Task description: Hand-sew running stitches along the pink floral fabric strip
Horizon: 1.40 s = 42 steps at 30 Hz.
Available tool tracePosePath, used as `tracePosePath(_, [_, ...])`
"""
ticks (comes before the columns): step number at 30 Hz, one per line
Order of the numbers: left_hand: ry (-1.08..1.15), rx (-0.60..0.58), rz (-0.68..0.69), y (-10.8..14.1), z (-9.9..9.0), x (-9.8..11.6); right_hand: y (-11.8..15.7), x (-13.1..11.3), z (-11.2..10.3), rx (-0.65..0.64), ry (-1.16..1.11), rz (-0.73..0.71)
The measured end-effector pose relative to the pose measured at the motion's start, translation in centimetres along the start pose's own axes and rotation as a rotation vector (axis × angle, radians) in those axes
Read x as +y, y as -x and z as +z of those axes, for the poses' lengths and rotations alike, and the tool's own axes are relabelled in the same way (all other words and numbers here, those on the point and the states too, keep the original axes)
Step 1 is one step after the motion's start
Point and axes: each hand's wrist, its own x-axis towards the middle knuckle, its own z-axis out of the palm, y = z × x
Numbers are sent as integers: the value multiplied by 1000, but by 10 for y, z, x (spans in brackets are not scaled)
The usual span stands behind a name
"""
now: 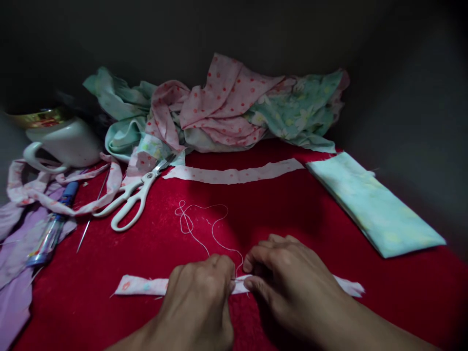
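A narrow folded strip of pale floral cloth (142, 285) lies crosswise on the red cloth surface near the front. My left hand (199, 292) is closed on the strip, its fingertips pinching it near the middle. Just to the right, my right hand (288, 278) has thumb and forefinger pressed down on the same strip. A thin white thread (215, 234) runs from between the hands and loops loosely over the red cloth. Whether a needle sits between the fingertips is too small to tell.
White-handled scissors (135, 200), a blue-capped tube (51, 229) and a white cup (69, 144) stand or lie at left. Crumpled pink and green fabric (226, 107) fills the back, with a flat pink strip (237, 175) before it. Folded mint cloth (380, 209) lies right.
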Motion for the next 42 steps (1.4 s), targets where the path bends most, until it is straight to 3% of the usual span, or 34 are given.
tracePosePath(4, [-64,176,148,4,8,0,4,-3,4,33,86,-32])
tracePosePath(8, [-36,270,186,8,13,-4,7,-4,6,58,79,-115])
tracePosePath(11, [167,234,132,7,9,-7,11,-4,5,72,54,-230])
tracePosePath(14, [393,94,37,2,-3,-9,15,-3,5,92,51,-310])
tracePosePath(18, [441,-18,-37,-3,-14,-4,18,-1,2,108,24,-228])
tracePosePath(23, [441,91,-31,-3,-4,1,22,5,-3,135,-144,-165])
tracePosePath(28, [424,213,131,-1,10,-5,26,10,-2,122,-249,-167])
tracePosePath(34, [403,191,122,-1,7,-4,23,12,4,156,-360,-88])
tracePosePath(42, [423,222,175,2,8,-5,20,14,3,58,-508,15])
